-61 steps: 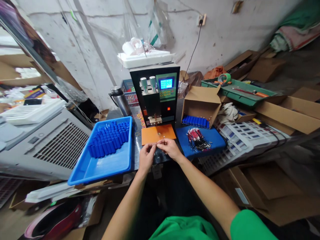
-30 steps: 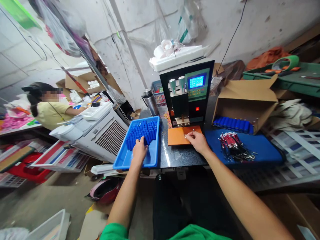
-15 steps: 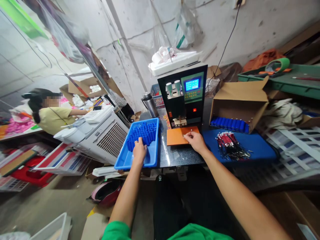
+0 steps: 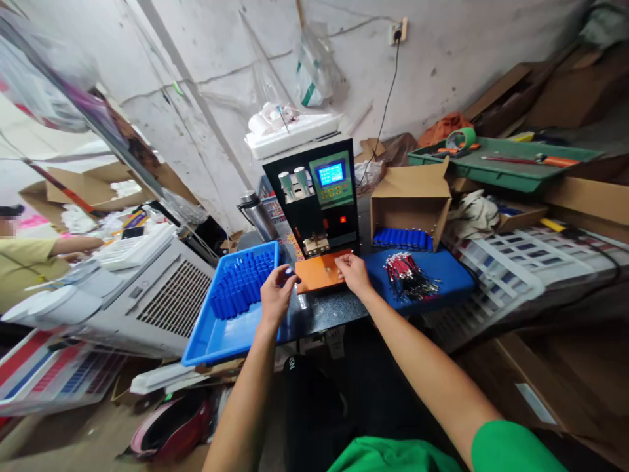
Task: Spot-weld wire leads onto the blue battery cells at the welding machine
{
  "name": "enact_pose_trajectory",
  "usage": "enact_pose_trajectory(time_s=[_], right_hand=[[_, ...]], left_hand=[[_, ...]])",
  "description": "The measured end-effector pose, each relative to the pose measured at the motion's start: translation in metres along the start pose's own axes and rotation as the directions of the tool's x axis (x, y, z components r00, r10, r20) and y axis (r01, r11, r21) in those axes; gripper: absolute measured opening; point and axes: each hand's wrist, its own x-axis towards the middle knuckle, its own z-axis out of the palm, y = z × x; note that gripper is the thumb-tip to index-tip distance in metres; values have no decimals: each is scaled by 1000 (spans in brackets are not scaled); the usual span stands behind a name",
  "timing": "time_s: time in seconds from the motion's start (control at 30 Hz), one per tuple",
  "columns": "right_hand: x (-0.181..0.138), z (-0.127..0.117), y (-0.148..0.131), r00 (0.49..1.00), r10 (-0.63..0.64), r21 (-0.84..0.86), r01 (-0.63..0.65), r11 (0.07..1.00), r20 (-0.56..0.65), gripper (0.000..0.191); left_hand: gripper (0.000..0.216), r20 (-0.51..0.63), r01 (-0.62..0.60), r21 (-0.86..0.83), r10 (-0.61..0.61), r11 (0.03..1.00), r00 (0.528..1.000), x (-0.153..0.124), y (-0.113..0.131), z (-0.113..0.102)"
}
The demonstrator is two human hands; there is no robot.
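Observation:
My left hand (image 4: 275, 294) is closed round a blue cylindrical cell (image 4: 289, 272), held just right of the blue tray (image 4: 216, 337) that carries several such cells (image 4: 240, 283). My right hand (image 4: 351, 272) rests pinched on the orange plate (image 4: 317, 274) under the black spot-welding machine (image 4: 319, 196); what it pinches is too small to name.
A blue mat (image 4: 445, 275) to the right bears a bundle of red wires (image 4: 407, 275). An open carton (image 4: 410, 206) behind it holds more blue cells. A steel flask (image 4: 255, 213) stands left of the machine. A grey vented unit (image 4: 147, 298) sits at left, another person (image 4: 24, 262) beyond.
My left hand has lifted out of the blue tray with a cell and moved right toward the orange plate. My right hand stays on the plate. The view has swung right.

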Motion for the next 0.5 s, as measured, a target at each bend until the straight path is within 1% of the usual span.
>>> enact_pose_trajectory(time_s=[0.07, 0.1, 0.17, 0.2, 0.3, 0.37, 0.5], right_hand=[[1, 0, 0, 1000, -13, 0, 13, 1000, -16, 34], [2, 1, 0, 1000, -19, -1, 19, 1000, -19, 33], [3, 1, 1, 1000, -26, -6, 26, 1000, -17, 32], [4, 1, 1, 1000, -27, -8, 27, 1000, -16, 31], [6, 2, 0, 1000, -19, -11, 19, 1000, -9, 32], [7, 2, -1, 1000, -4, -1, 4, 1000, -7, 31], [9, 1, -7, 999, 45, 45, -46, 998, 11, 29]], left_hand=[[37, 70, 3, -71, 2, 997, 998, 8, 6, 33], [34, 79, 5, -96, 3, 995, 997, 11, 9, 47], [27, 88, 6, -118, 4, 993, 996, 17, 12, 70], [23, 94, 3, -124, 8, 992, 996, 19, 13, 78], [19, 120, -13, -166, 33, 986, 992, 24, 15, 91], [19, 126, -25, -178, 48, 984, 991, 25, 14, 93], [17, 126, -41, -134, 58, 990, 990, 25, 13, 93]])
